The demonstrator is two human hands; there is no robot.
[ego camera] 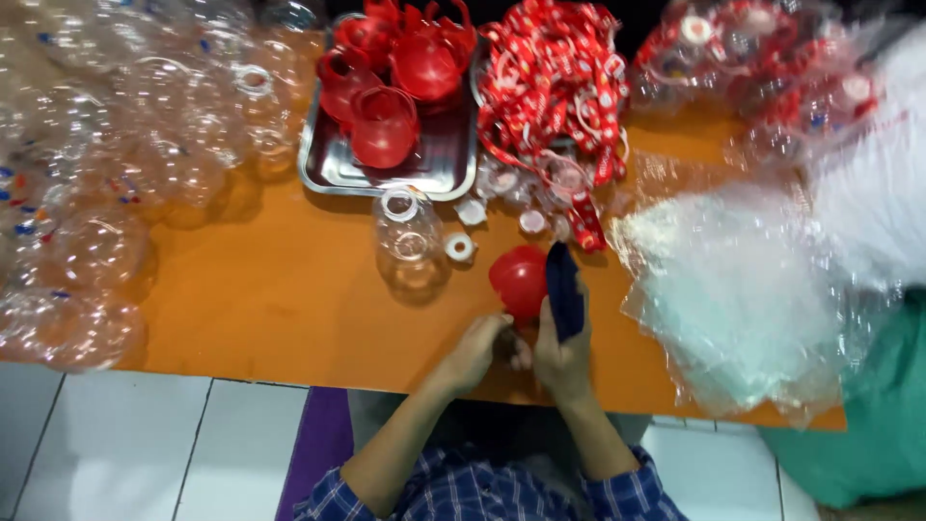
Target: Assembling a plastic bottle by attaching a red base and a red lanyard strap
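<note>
The left hand [479, 349] and the right hand [562, 359] meet at the near edge of the orange table [289, 299], just under a red ball [519, 280]. The right hand's fingers are clamped on a dark blue cloth [565, 289], pressed against the ball's right side. The left hand's fingers curl in toward the ball's underside; whether they grip it I cannot tell.

Just left of the ball stand a clear bottle [408, 236] and a small white cap [460, 247]. Farther off sits a steel tray [434, 169] holding red bowl-shaped pieces [384, 125]. Right of the tray lies a heap of red-and-white straps [555, 82]. Clear plastic globes [106, 193] crowd the left of the table, and clear plastic bags [733, 289] cover the right. White floor tiles [135, 453] show below the near edge.
</note>
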